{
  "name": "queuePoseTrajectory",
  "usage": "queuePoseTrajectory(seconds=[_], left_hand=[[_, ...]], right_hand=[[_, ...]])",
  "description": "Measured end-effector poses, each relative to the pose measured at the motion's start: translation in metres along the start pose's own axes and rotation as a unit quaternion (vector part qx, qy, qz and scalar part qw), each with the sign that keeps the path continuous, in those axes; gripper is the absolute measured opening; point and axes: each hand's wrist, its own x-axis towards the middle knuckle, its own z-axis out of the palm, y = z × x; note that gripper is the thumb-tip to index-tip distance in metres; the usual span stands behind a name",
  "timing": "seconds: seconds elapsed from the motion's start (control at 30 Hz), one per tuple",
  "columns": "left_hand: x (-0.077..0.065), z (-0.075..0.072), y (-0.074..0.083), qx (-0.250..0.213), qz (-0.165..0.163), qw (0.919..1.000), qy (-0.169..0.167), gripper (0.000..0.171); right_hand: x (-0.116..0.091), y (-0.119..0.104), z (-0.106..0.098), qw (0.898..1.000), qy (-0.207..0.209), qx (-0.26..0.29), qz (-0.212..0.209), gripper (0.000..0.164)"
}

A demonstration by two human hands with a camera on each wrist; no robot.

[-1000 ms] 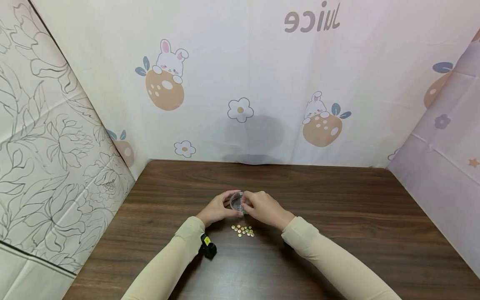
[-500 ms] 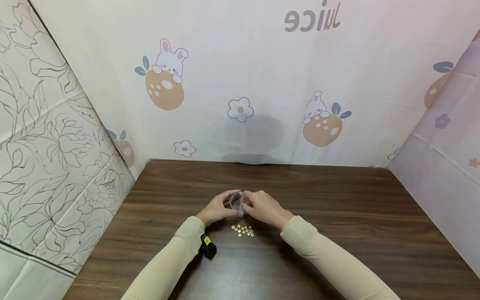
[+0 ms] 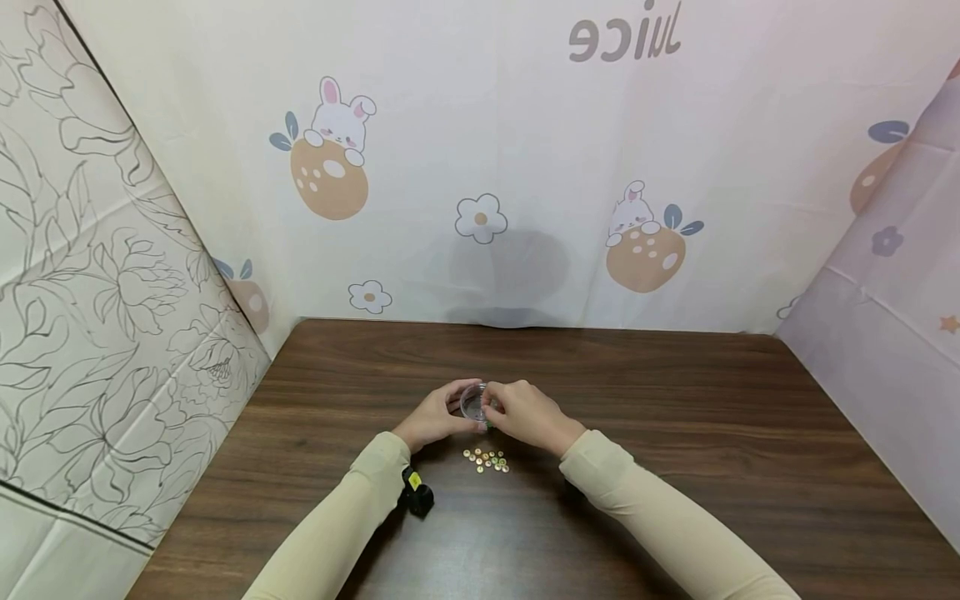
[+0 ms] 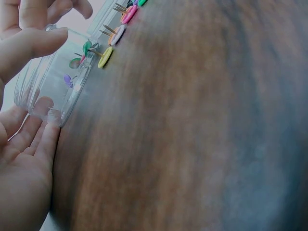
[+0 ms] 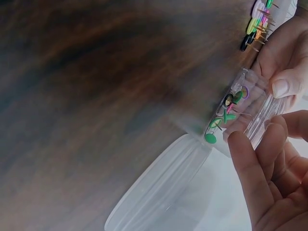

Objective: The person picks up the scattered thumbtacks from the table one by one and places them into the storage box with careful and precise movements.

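Note:
A clear plastic jar stands mouth-up on the table. My left hand holds it, thumb on the near side and fingers round the far side. Several thumbtacks lie inside, among them a green tack and a purple tack. My right hand hovers at the jar's right rim with fingers bent and close together; I cannot tell whether a tack is between them. On the table nearer to me lie several coloured thumbtacks with points up, one a yellow tack.
Beside the jar, in the right wrist view, lies a rounded clear plastic piece, hidden in the head view. A black device with a yellow label sits at the left wrist. Printed cloth hangs behind the brown wooden table.

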Motion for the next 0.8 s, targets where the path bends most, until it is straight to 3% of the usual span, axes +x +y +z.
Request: queuePoseTrajectory(seconds=[0.8], left_hand=[[-0.001,0.001,0.002,0.014,0.001,0.9998,0.011,0.073]], right_hand=[[-0.017,-0.008,-0.005,0.999,0.004,-0.031,-0.019,0.006]])
